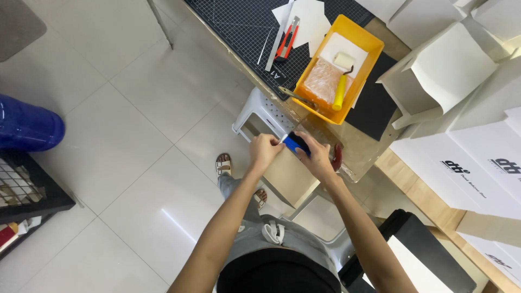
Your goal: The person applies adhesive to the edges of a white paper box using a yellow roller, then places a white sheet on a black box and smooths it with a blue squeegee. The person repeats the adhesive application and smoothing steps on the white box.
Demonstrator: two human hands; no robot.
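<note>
Two hands, left hand and right hand, gripped a small blue flat tool over a tan cardboard piece, pressing it down beside the table.

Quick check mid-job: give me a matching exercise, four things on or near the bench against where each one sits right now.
Things:
1. small blue flat tool
2. yellow-handled paint roller
3. red-and-grey utility knife
4. white plastic stool

Places:
A. on the black gridded cutting mat
B. on the tiled floor by the bench edge
C. between the left hand and right hand
D. inside the orange plastic tray

Pairs: 1-C, 2-D, 3-A, 4-B
</note>
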